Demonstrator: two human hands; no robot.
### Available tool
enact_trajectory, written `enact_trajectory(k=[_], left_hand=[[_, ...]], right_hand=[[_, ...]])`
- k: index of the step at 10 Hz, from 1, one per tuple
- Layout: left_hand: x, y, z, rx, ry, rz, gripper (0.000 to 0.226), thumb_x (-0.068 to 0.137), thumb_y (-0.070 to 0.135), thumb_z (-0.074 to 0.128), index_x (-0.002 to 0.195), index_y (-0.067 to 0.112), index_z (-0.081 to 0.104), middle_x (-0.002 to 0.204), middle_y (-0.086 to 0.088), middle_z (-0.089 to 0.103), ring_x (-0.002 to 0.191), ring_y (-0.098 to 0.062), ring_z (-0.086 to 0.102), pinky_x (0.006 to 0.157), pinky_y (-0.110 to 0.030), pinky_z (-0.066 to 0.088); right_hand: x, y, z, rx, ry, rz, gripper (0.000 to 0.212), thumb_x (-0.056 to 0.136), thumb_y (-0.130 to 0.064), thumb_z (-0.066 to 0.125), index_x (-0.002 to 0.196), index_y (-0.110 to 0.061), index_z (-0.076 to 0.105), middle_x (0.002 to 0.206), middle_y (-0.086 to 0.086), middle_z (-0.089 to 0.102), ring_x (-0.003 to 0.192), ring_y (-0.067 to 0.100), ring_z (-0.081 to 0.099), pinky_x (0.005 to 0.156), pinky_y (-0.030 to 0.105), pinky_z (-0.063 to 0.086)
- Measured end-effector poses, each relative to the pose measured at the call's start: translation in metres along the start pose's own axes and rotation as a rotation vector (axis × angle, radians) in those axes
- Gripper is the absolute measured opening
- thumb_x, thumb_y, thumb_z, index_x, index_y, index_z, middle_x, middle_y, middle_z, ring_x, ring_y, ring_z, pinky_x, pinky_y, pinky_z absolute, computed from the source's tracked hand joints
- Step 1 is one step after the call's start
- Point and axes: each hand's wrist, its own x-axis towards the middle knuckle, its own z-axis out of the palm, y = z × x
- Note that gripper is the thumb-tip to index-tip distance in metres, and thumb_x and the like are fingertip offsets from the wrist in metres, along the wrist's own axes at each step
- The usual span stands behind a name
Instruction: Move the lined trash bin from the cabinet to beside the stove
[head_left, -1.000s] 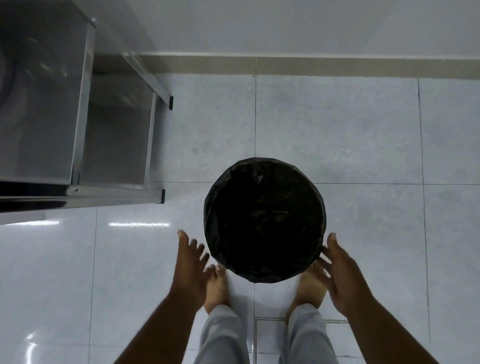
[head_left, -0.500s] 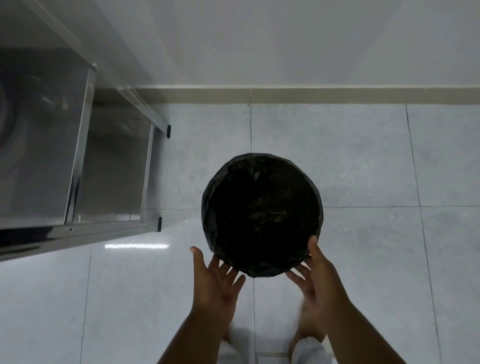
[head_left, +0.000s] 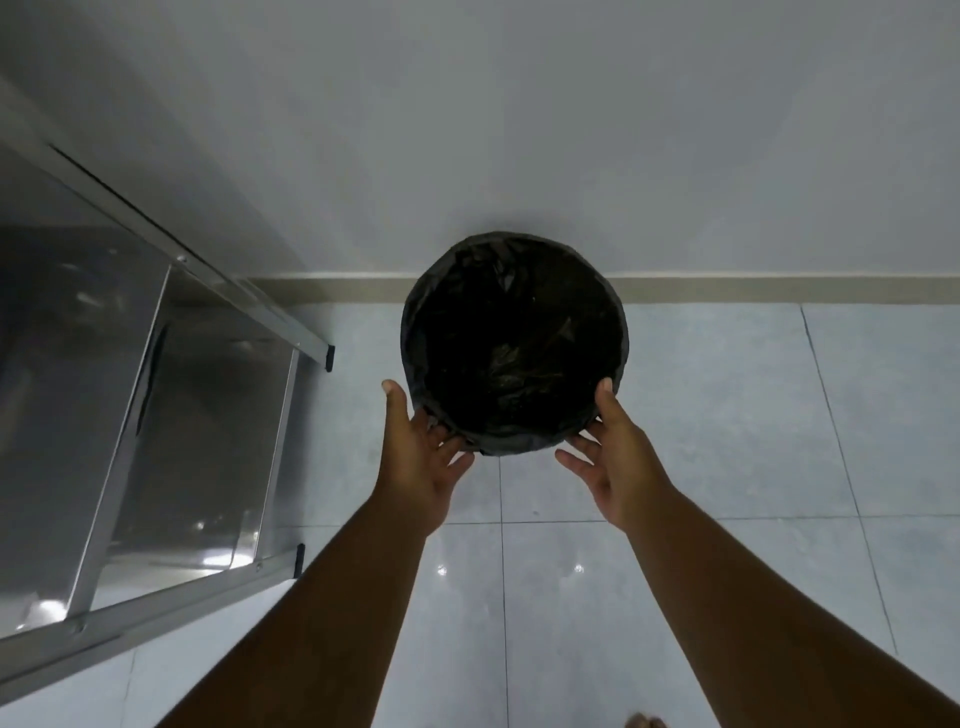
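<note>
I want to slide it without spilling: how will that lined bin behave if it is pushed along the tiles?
The trash bin probably slides easily: the floor tiles look glossy. It seems light, since the left hand and right hand touch only its near rim, fingers spread. The black liner looks thin and crinkled, likely slippery.

Two bare forearms enter from the near edge, one on each side of the view, both uncovered from the frame edge to the wrist, with no sleeve or cuff showing. The left hand (head_left: 418, 457) is bare: no glove, ring, watch or band shows on it or its wrist. Its thumbnail is short and pale. The right hand (head_left: 615, 462) is likewise ungloved and unadorned, its thumbnail also short. At the near edge, toward the right, the tips of bare toes (head_left: 644, 721) just show, with no shoe or sock on them.
</note>
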Motion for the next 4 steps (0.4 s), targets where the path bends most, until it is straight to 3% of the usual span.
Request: enact_trajectory(k=[2, 4], left_hand=[[0.021, 0.018, 0.012, 0.037, -0.021, 0.051, 0.08, 0.087, 0.074, 0.025, 0.148, 0.024, 0.039, 0.15, -0.008, 0.046, 0.135, -0.031, 0.046, 0.116, -0.049, 0.029], [0.01, 0.011, 0.008, 0.042, 0.027, 0.006, 0.082, 0.088, 0.073, 0.024, 0.152, 0.022, 0.028, 0.156, -0.009, 0.036, 0.141, -0.032, 0.038, 0.118, -0.051, 0.023]], right_hand=[[0.018, -0.022, 0.007, -0.036, -0.03, -0.041, 0.065, 0.093, -0.055, 0.043, 0.148, -0.021, 0.035, 0.15, 0.008, 0.046, 0.133, 0.032, 0.049, 0.105, 0.047, 0.043], [0.012, -0.024, -0.002, -0.072, 0.035, 0.022, 0.067, 0.091, -0.058, 0.045, 0.149, -0.025, 0.036, 0.155, 0.007, 0.039, 0.135, 0.031, 0.047, 0.105, 0.047, 0.044]])
